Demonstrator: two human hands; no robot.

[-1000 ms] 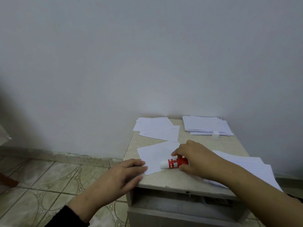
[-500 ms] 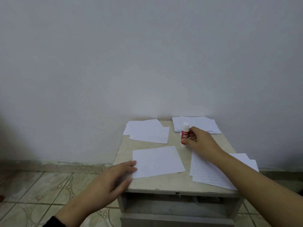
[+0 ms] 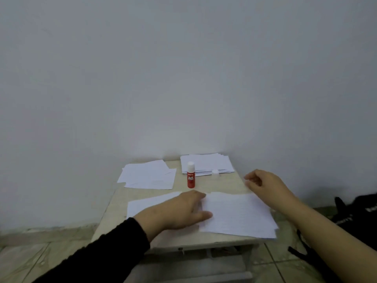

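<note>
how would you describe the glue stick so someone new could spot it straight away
Look at the small beige table against the white wall. Near its back, between a loose paper pile and a neater stack, the glue stick stands upright. It is the only red thing there, with a white top.

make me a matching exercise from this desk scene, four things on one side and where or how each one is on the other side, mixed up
Things:
1 glue stick
2 small white cap
3 left hand
4 right hand

Place or state:
A rests flat on a white sheet
B stands upright on the table
C fingers loosely curled, holding nothing
D lies by the far right paper pile

Pairs: 1-B, 2-D, 3-A, 4-C
</note>
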